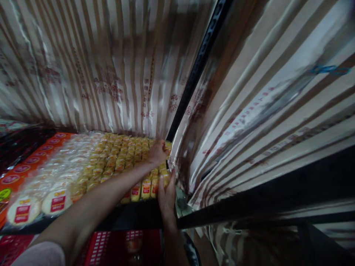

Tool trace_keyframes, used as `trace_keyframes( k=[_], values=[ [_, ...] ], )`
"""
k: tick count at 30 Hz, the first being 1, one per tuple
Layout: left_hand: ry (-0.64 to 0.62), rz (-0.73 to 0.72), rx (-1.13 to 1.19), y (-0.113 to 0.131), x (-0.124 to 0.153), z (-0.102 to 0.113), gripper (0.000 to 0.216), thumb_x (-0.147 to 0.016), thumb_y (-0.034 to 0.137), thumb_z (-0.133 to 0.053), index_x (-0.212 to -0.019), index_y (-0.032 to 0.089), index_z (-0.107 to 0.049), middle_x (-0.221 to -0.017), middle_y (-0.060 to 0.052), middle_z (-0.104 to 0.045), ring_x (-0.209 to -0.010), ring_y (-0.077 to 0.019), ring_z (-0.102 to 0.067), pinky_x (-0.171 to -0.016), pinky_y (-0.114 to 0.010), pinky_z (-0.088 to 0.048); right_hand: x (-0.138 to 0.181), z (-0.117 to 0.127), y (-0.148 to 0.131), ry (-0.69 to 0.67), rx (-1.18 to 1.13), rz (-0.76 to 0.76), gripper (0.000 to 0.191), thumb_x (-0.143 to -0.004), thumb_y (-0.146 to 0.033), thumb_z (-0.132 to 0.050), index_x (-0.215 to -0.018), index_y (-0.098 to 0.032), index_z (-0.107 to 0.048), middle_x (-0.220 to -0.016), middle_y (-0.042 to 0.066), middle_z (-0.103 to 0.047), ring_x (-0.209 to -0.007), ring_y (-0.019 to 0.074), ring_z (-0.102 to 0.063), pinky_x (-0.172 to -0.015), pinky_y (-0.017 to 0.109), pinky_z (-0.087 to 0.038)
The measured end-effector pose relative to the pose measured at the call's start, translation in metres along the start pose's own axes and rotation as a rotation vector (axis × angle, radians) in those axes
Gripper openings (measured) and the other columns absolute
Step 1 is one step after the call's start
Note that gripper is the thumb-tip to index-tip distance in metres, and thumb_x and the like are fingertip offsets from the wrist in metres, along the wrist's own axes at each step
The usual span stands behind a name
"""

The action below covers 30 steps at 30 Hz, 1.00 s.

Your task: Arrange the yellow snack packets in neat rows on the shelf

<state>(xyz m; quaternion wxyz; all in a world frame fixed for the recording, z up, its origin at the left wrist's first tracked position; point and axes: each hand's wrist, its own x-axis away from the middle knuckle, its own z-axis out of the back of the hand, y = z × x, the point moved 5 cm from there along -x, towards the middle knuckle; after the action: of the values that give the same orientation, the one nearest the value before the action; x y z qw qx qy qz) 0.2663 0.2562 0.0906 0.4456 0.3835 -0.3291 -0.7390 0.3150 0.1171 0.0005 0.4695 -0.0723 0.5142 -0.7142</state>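
Rows of small yellow packets [111, 159] with red labels stand on a dark shelf [133, 214]. My left hand [159, 152] reaches across them to the far right corner, its fingers curled in beside the end packets; what they pinch is hidden. Nearer the front, my right hand [167, 197] has its thumb and fingers on either side of the end packet [166, 179] of the right-hand row. Left of the yellow rows lie several clear-wrapped round white packets [58, 199], also with red labels.
An orange strip of packaging [24, 168] borders the white packets. A black slotted upright [191, 81] rises behind my hands. Pale printed striped sheeting [116, 74] hangs at the back and right. Red baskets [97, 247] sit below the shelf.
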Motion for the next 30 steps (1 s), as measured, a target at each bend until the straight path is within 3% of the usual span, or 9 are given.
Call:
trace_keyframes(
  k=[6, 15, 20, 24, 27, 30],
  values=[
    [0.016, 0.003, -0.021, -0.005, -0.026, -0.014, 0.017, -0.069, 0.014, -0.061, -0.084, 0.016, -0.053, -0.072, 0.003, -0.054, -0.067, -0.0113, -0.052, -0.066, -0.024, -0.042, -0.002, -0.004, 0.008, -0.055, -0.106, -0.157, 0.062, -0.088, -0.050, -0.038, -0.136, -0.012, -0.039, -0.138, 0.016, -0.044, -0.130, 0.0250, -0.037, -0.109, 0.042, -0.026],
    [-0.078, -0.093, -0.252, -0.002, -0.036, -0.027, 0.018, -0.074, 0.021, -0.062, -0.090, 0.018, -0.054, -0.078, 0.000, -0.057, -0.076, -0.0150, -0.057, -0.071, -0.026, -0.043, 0.000, -0.005, 0.004, -0.070, -0.049, -0.098, 0.063, -0.088, -0.050, -0.039, -0.137, -0.010, -0.037, -0.136, 0.018, -0.046, -0.127, 0.0259, -0.042, -0.104, 0.043, -0.032],
    [-0.100, -0.044, -0.265, -0.003, -0.039, -0.033, 0.027, -0.077, 0.022, -0.061, -0.102, 0.018, -0.052, -0.084, -0.001, -0.061, -0.079, -0.0152, -0.059, -0.075, -0.027, -0.045, 0.000, -0.006, 0.005, -0.039, -0.022, -0.052, 0.061, -0.088, -0.048, -0.040, -0.136, -0.011, -0.039, -0.133, 0.017, -0.049, -0.123, 0.0264, -0.045, -0.102, 0.044, -0.035],
    [-0.215, -0.107, -0.400, -0.006, -0.034, -0.036, 0.033, -0.077, 0.017, -0.057, -0.110, 0.019, -0.051, -0.096, -0.004, -0.062, -0.088, -0.0159, -0.060, -0.079, -0.026, -0.045, 0.000, -0.006, 0.005, -0.020, 0.010, -0.037, 0.060, -0.088, -0.048, -0.040, -0.135, -0.011, -0.041, -0.130, 0.017, -0.051, -0.122, 0.0268, -0.046, -0.101, 0.044, -0.037],
    [-0.267, -0.139, -0.433, -0.007, -0.029, -0.040, 0.029, -0.073, 0.013, -0.057, -0.101, 0.019, -0.058, -0.100, -0.006, -0.063, -0.093, -0.0190, -0.060, -0.081, -0.028, -0.045, -0.001, -0.006, 0.004, -0.014, 0.015, -0.046, 0.059, -0.088, -0.048, -0.039, -0.134, -0.010, -0.043, -0.129, 0.018, -0.052, -0.121, 0.0265, -0.047, -0.100, 0.043, -0.037],
    [-0.266, -0.145, -0.441, -0.008, -0.029, -0.047, 0.020, -0.069, 0.007, -0.056, -0.084, 0.017, -0.063, -0.091, -0.008, -0.065, -0.097, -0.0231, -0.058, -0.089, -0.034, -0.042, -0.001, -0.006, 0.004, -0.016, 0.007, -0.047, 0.058, -0.088, -0.047, -0.039, -0.133, -0.010, -0.043, -0.129, 0.018, -0.052, -0.120, 0.0263, -0.049, -0.099, 0.043, -0.038]
  ],
)
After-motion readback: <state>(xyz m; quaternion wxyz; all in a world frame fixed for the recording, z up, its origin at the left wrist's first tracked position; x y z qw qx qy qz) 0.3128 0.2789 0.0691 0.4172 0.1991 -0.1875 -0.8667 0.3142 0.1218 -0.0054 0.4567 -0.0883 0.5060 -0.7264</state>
